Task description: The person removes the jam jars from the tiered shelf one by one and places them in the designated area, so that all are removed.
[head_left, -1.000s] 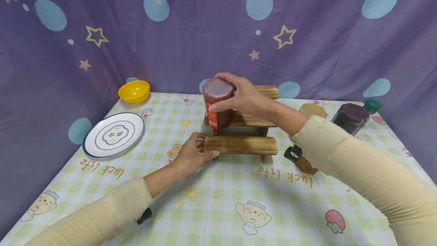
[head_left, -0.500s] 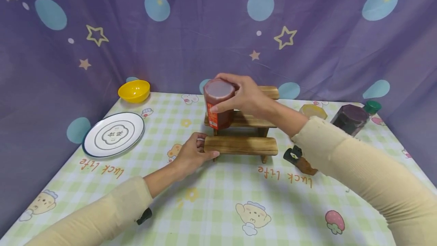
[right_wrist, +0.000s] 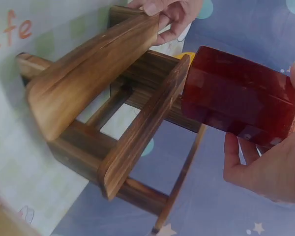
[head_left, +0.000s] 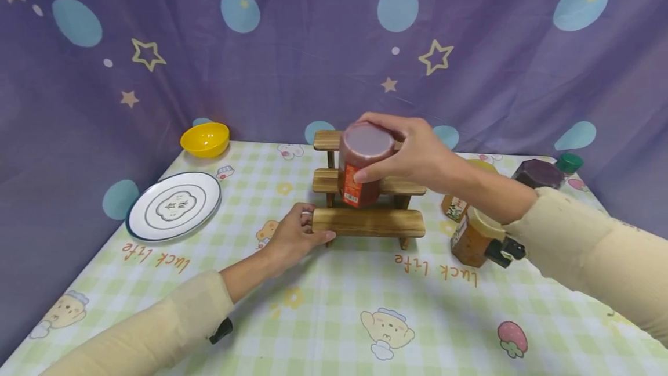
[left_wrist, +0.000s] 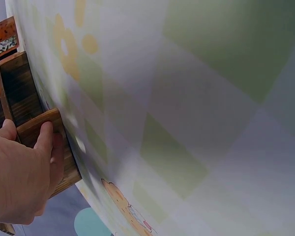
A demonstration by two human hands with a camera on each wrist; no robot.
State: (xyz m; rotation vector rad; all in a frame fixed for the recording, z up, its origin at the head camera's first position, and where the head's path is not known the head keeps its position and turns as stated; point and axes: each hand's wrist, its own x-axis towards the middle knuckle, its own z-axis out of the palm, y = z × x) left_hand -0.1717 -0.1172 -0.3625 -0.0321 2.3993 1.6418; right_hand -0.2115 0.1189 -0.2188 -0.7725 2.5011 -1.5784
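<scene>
A small three-step wooden stand [head_left: 367,222] is on the checked cloth. My left hand [head_left: 293,238] grips the left end of its lowest step, thumb on the front edge, as the left wrist view also shows. My right hand [head_left: 420,152] holds a red jar [head_left: 360,181] with an orange label around its upper part. In the head view the jar is slightly tilted and hides part of the middle and top steps. The right wrist view shows the jar [right_wrist: 238,96] in the air, apart from the stand's steps [right_wrist: 142,132].
To the right are an amber jar [head_left: 472,242] with a pale lid, another jar [head_left: 454,206] partly behind the right forearm, a dark purple jar [head_left: 537,173] and a green-capped container [head_left: 569,162]. On the left are a white plate [head_left: 200,219] and a yellow bowl [head_left: 206,141].
My right hand has carried the red jar to the right and slightly nearer, uncovering the left ends of the upper steps. My left hand stays on the lowest step.
</scene>
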